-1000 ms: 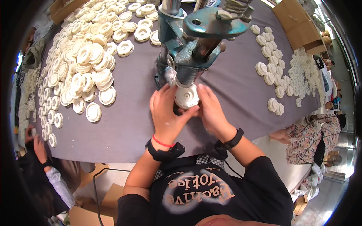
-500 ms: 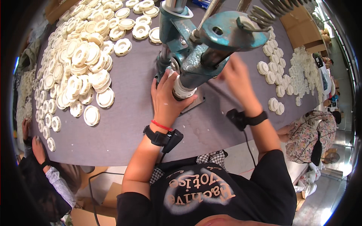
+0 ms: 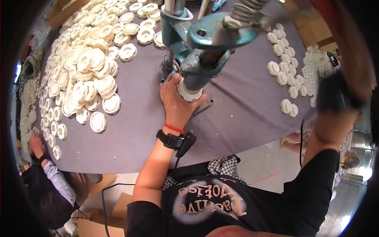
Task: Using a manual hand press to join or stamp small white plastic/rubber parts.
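At the teal hand press (image 3: 223,31), my left hand (image 3: 176,98) curls its thumb and fingers round a white round plastic cap (image 3: 188,94). The cap sits directly beneath the press ram (image 3: 199,75), above a flat metal base plate (image 3: 205,104). High at the right edge, my right hand (image 3: 353,47) is raised and smeared by motion, so its fingers cannot be made out. A blurred grey bar (image 3: 282,16) runs from the press toward that hand; whether the hand grips it is unclear.
A large heap of white caps (image 3: 89,63) covers the table's left side. More caps (image 3: 284,67) stand in short stacks at the right, beside a pile of clear pieces (image 3: 316,63). Another person's hand (image 3: 36,145) is at the left table edge. Cardboard boxes (image 3: 312,29) stand behind.
My right hand has moved from beside the press up to the far right. My left hand stays round the cap under the ram. The view has shifted slightly.
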The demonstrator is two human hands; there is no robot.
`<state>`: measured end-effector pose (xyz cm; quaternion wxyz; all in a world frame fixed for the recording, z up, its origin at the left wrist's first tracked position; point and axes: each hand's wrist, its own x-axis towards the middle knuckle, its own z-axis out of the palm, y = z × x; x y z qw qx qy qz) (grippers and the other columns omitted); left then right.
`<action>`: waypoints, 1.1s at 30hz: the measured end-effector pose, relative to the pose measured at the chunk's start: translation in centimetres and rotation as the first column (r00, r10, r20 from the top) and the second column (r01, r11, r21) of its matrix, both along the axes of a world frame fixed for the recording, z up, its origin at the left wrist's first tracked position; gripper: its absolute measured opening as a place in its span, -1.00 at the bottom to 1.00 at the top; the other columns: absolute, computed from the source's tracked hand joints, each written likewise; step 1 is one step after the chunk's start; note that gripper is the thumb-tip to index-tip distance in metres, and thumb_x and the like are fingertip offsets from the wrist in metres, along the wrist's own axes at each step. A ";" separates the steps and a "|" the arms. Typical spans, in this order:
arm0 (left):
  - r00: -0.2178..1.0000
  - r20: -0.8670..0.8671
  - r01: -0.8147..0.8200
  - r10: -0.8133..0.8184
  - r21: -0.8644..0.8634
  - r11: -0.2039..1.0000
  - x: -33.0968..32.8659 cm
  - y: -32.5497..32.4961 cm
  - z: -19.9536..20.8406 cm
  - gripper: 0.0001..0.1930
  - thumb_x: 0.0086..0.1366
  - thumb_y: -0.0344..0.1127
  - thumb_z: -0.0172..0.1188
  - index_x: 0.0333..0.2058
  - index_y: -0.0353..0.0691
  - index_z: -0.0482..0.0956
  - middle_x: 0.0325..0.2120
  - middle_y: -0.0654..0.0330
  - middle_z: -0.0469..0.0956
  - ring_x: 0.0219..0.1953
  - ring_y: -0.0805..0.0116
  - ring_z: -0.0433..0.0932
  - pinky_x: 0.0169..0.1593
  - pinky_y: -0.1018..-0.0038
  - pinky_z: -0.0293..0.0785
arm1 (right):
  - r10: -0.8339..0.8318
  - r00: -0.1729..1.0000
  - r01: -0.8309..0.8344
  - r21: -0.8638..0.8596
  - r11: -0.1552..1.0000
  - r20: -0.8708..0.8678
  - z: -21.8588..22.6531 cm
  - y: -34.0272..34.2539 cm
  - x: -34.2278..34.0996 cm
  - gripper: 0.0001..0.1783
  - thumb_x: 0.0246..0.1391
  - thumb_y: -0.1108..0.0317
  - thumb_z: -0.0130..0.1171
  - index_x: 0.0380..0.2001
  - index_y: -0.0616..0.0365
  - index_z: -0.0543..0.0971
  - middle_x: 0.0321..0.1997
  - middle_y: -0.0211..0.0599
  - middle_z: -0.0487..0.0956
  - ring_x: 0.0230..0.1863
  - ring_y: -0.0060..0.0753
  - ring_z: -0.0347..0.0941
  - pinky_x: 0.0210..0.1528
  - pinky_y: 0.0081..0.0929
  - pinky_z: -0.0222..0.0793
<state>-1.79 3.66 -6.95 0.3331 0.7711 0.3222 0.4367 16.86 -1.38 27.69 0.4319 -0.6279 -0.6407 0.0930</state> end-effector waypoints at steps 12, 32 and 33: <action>0.998 0.043 0.041 -0.040 -0.020 0.999 -0.3 -0.8 0.6 0.05 -0.30 -0.04 0.58 0.16 -0.28 0.19 0.16 0.03 0.31 0.24 0.02 0.24 0.31 -0.14 -0.13 | -0.430 0.881 0.468 -0.223 0.855 0.197 -31.7 -9.3 -6.4 -0.24 -0.20 0.56 0.02 0.21 0.35 0.21 0.35 0.24 0.12 0.43 0.14 -0.04 0.41 -0.13 -0.09; 0.995 0.036 0.091 -0.089 -0.064 0.994 0.3 -1.0 -0.1 -0.33 0.02 -0.34 0.43 0.09 -0.39 0.34 -0.02 0.05 0.45 0.02 0.23 0.44 0.15 0.36 0.28 | -0.053 0.924 0.196 0.350 0.916 -0.378 -18.9 0.3 -3.5 -0.46 0.26 0.13 -0.02 0.16 0.30 0.31 -0.05 0.01 0.48 0.00 -0.20 0.43 0.06 -0.38 0.30; 0.996 0.032 0.085 -0.083 -0.061 0.994 0.1 -0.8 -0.3 -0.29 0.01 -0.31 0.45 0.11 -0.40 0.32 0.00 0.03 0.45 0.03 0.21 0.44 0.15 0.36 0.28 | -0.100 0.944 0.212 0.348 0.913 -0.313 -20.8 -1.8 -2.8 -0.43 0.22 0.16 0.04 0.19 0.28 0.31 0.13 0.09 0.39 0.19 -0.04 0.31 0.22 -0.27 0.18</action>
